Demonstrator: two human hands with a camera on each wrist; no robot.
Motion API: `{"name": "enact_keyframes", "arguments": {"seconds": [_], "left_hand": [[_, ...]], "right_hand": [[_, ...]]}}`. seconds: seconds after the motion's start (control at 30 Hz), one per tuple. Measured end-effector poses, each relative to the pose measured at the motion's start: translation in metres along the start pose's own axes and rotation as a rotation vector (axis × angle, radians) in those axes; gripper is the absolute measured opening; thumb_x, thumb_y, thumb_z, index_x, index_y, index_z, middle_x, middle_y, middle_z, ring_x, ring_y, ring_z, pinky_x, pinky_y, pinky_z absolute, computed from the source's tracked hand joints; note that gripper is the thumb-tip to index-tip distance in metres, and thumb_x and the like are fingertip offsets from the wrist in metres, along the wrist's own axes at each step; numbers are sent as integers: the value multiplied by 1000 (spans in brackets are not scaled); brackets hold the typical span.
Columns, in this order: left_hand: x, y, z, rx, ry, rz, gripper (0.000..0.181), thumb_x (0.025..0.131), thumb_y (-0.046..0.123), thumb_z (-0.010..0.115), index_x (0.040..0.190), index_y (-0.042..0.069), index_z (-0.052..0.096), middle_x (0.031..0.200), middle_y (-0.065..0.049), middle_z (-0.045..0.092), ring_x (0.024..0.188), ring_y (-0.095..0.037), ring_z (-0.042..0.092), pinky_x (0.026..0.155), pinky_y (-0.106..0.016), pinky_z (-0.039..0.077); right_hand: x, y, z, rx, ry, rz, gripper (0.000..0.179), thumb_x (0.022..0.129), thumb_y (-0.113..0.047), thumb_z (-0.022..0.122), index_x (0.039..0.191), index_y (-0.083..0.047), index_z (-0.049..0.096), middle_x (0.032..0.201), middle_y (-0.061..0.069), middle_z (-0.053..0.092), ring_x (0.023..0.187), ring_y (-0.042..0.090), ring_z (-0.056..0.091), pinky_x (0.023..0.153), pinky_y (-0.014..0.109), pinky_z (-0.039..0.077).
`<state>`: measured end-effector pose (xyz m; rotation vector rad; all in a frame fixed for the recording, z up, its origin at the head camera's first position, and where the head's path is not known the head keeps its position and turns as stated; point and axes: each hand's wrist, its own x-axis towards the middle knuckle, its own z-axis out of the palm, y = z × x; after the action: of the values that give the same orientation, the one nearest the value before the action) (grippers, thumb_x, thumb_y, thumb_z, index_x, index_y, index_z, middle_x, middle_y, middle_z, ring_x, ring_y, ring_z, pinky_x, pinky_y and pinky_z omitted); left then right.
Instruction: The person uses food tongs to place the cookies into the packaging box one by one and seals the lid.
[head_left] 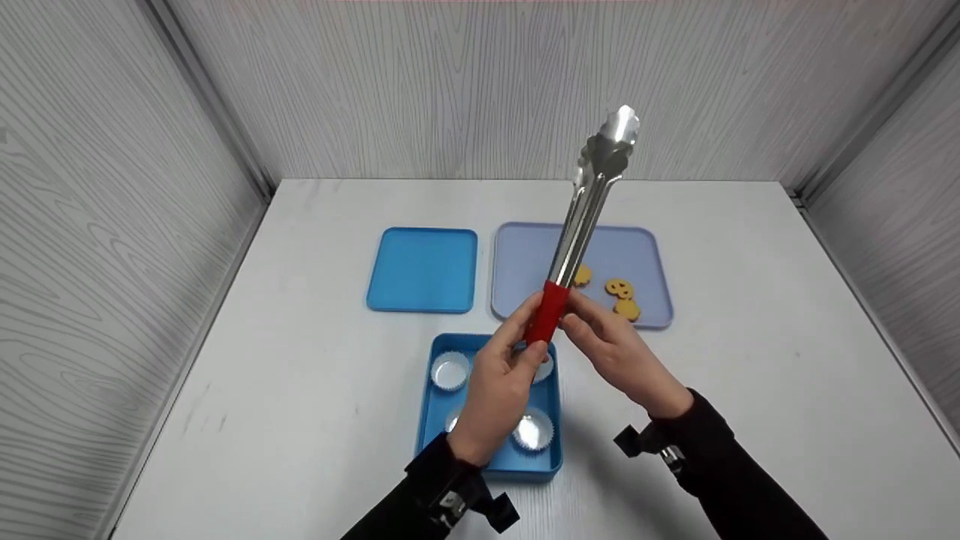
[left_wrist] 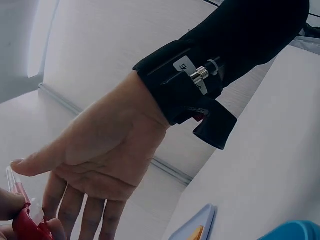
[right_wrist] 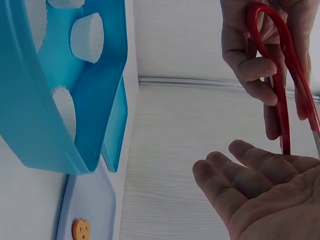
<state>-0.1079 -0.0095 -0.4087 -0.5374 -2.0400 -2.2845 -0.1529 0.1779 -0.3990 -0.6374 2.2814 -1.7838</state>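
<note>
My left hand (head_left: pixel 495 386) grips the red handle of the metal tongs (head_left: pixel 580 225), raised over the blue box. The scalloped tips point up and away, close together. Beside the handle is my right hand (head_left: pixel 619 360), its fingertips at the red grip. In the left wrist view this right hand (left_wrist: pixel 112 145) shows a spread palm, with the thumb by the handle. The right wrist view shows the left hand (right_wrist: pixel 250 70) around the looped red handle (right_wrist: pixel 282 100), and the right fingers loosely extended against it. Beneath the hands, the blue box (head_left: pixel 517 475) holds several white baking cups (head_left: pixel 450 371), partly hidden.
A lavender tray (head_left: pixel 525 255) lies behind the hands, with a few orange-yellow cookies (head_left: pixel 619 288) on its right half; one has a cut-out face. To its left lies a flat blue tray (head_left: pixel 424 270). Wood-grain panels (head_left: pixel 375 90) enclose the white table (head_left: pixel 300 390) at the back and sides.
</note>
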Motion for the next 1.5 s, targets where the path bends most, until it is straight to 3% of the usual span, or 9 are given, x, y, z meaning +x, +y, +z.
{"name": "enact_keyframes", "arguments": {"seconds": [0.3,0.47,0.67,1.0,1.23,1.4,1.5], "left_hand": [[-6,-4,10,12,-19,5,56,105,6,55,159,14,39,158,-5,43,135,-22,50,104,-31,52],[-8,-5,11,50,-40,10,58,105,6,56,159,15,38,151,-8,49,125,-23,54,99,-32,54],[-11,-7,11,154,-80,44,60,103,3,56,158,16,39,148,-3,52,119,-19,56,97,-35,54],[-13,-7,6,298,-167,92,62,105,9,53,163,14,29,164,2,36,141,-17,42,109,-40,49],[-15,-7,-3,343,-222,83,62,106,12,53,163,17,28,170,7,18,152,-16,26,116,-47,41],[-22,-2,-23,448,-239,74,56,107,20,54,161,17,36,168,7,25,152,-17,27,121,-51,33],[-29,3,-42,509,-201,93,54,107,23,54,159,17,40,165,4,34,151,-17,30,122,-50,32]], "right_hand": [[-2,-1,11,126,154,36,37,107,-17,55,141,-3,58,138,11,64,129,22,57,112,37,46],[-2,-1,14,186,187,38,33,107,-16,56,135,0,61,132,11,68,126,25,60,110,33,47],[-6,1,17,268,204,24,38,107,-17,55,143,-5,56,132,14,68,129,25,60,112,34,46],[-6,3,20,325,266,30,30,106,-15,57,128,5,58,125,18,71,106,34,70,96,36,57],[-7,5,18,337,292,-13,31,103,-10,62,131,2,55,121,20,72,100,29,73,87,43,62],[-10,7,11,305,307,-31,32,105,-13,60,132,1,52,118,21,72,95,34,74,83,42,63],[-13,7,3,299,306,-28,34,106,-17,58,134,-1,50,116,23,71,91,38,75,81,44,63]]}}
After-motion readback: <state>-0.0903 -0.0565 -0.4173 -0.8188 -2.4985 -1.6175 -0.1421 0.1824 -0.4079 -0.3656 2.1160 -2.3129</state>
